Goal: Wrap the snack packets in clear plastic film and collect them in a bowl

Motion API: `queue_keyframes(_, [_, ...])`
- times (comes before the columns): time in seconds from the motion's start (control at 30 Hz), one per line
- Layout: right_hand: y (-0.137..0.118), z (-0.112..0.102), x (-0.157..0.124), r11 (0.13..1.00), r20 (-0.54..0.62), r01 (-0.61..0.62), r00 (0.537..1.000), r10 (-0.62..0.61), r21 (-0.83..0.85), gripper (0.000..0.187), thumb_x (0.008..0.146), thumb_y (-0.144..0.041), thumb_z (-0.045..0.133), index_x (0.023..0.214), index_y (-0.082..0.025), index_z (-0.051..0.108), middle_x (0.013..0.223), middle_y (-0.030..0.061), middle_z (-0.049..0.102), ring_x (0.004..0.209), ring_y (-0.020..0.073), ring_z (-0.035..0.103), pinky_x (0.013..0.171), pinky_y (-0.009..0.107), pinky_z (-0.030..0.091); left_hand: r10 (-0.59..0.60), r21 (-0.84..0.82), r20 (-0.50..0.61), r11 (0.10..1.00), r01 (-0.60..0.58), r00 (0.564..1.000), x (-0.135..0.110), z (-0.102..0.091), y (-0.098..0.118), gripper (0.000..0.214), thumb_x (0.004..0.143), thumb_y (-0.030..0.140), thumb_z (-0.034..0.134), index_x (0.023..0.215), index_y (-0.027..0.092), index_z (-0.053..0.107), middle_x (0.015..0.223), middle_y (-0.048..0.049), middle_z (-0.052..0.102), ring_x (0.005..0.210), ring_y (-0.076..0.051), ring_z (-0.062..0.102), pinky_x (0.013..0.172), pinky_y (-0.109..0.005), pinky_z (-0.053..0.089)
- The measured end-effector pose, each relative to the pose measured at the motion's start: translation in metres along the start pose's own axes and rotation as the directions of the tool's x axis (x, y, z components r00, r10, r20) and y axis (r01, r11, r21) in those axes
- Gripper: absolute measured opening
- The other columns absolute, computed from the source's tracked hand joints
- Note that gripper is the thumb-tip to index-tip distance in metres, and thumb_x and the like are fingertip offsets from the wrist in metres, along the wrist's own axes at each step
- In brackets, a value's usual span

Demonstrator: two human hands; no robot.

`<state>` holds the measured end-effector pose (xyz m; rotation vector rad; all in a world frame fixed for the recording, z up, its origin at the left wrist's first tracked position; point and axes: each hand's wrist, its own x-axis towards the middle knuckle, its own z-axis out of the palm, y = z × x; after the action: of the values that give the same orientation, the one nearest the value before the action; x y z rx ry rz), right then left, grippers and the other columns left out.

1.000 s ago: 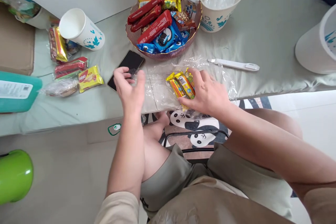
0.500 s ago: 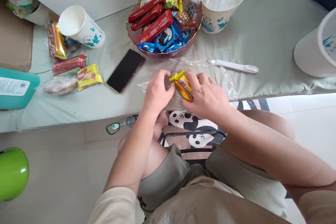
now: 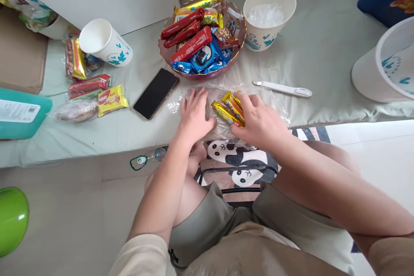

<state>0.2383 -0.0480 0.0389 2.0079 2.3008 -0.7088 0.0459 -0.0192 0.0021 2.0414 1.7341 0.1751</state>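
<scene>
A sheet of clear plastic film [image 3: 215, 131] lies wrinkled near the table's front edge. On it rest small yellow-and-orange snack packets [image 3: 229, 110], side by side and slanting. My right hand [image 3: 263, 120] curls round their right end, thumb in front and fingertips behind, hiding part of them. Just to their left, my left hand [image 3: 196, 116] lies on the film with its fingers stretched out and holds nothing. Behind the film stands a pink glass bowl [image 3: 237, 58] of wrapped snacks in red, blue and yellow.
A black phone [image 3: 155, 93] lies left of the film, a white cutter [image 3: 283, 88] to the right. Paper cups stand around: one at left [image 3: 106, 43], one holding plastic film [image 3: 270, 19], another at far right [image 3: 384, 64]. Wrapped snacks [image 3: 112, 100] and a teal package [image 3: 22, 112] sit at left.
My left hand has moved off the packets and spread flat on the film. The packets have fanned apart slightly, showing more of their fronts. My right hand stays on them; the view has shifted a little.
</scene>
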Motion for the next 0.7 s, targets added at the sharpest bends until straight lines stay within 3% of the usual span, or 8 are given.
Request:
queue_keyframes(0.1, [-0.008,0.003,-0.002,0.997,0.015,0.005,1.0,-0.004,-0.077,0.076,0.086,-0.039,0.059,0.159,-0.026,0.04,0.14,0.0195,0.057,0.113,0.0394,0.065,0.07,0.037,0.049,-0.034,0.076,0.058,0.997,0.03,0.998,0.0,-0.003,0.007,0.082,0.082,0.013,0.063,0.161,0.013,0.038,0.177,-0.0132,0.028,0.167,-0.035,0.015,0.137,-0.058,0.012])
queue_keyframes(0.2, [-0.007,0.001,0.003,0.998,0.044,-0.006,0.999,0.009,-0.069,0.076,0.086,-0.035,0.058,0.158,-0.026,0.039,0.135,0.0183,0.061,0.105,0.0361,0.068,0.07,0.037,0.049,-0.039,0.106,0.081,0.994,0.03,0.996,0.001,-0.004,0.009,0.087,0.08,0.013,0.063,0.163,0.012,0.035,0.178,-0.013,0.024,0.167,-0.036,0.013,0.137,-0.058,0.012])
queue_keyframes(0.33, [0.009,-0.008,0.013,0.997,0.089,0.012,0.996,-0.019,0.077,0.082,0.079,-0.038,0.06,0.156,-0.022,0.039,0.129,0.0177,0.067,0.095,0.0333,0.068,0.076,0.042,0.05,-0.027,0.123,0.106,0.992,0.014,0.994,0.002,-0.005,0.006,0.089,0.08,0.014,0.062,0.164,0.009,0.032,0.179,-0.0151,0.021,0.167,-0.038,0.012,0.137,-0.06,0.011])
queue_keyframes(0.53, [0.032,-0.013,0.013,0.935,0.118,-0.012,0.992,-0.032,0.355,0.081,0.077,-0.035,0.056,0.154,-0.018,0.038,0.098,0.0102,0.071,0.082,0.0279,0.065,0.074,0.041,0.051,-0.031,0.137,0.117,0.99,0.014,0.993,0.002,-0.005,0.006,0.089,0.081,0.016,0.064,0.164,0.01,0.032,0.179,-0.014,0.02,0.168,-0.036,0.011,0.137,-0.058,0.012])
queue_keyframes(0.7, [0.016,0.001,0.002,0.994,-0.007,-0.018,1.0,0.019,0.104,0.077,0.081,-0.033,0.058,0.155,-0.021,0.042,0.127,0.0187,0.069,0.09,0.0331,0.069,0.069,0.039,0.047,-0.034,0.145,0.132,0.989,0.015,0.991,0.002,-0.006,0.007,0.089,0.081,0.015,0.061,0.165,0.009,0.031,0.179,-0.0129,0.02,0.168,-0.035,0.01,0.138,-0.058,0.011])
